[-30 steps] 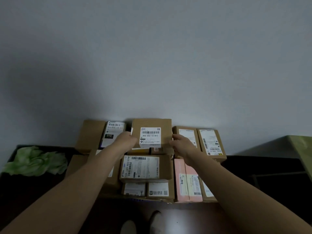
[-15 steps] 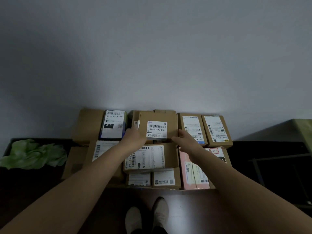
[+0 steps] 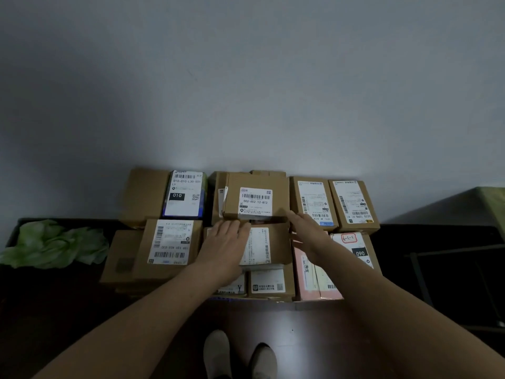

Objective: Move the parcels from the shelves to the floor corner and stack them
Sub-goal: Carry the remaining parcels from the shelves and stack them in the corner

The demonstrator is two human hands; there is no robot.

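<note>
While left grip [image 3: 226, 242] and right grip [image 3: 307, 232] lie unclenched, brown parcel [image 3: 279, 194], white barcode label [image 3: 256, 201]

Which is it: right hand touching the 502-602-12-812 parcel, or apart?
Cannot tell. Head view: fingertips of the right hand overlap the parcel at its near-right corner, no gap visible, but that alone doesn't prove contact.

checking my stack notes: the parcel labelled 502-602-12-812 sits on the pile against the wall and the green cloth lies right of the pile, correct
Not quite: the head view shows the green cloth lying left of the pile, not right. The parcel labelled 502-602-12-812 does sit on the pile against the wall.
</note>
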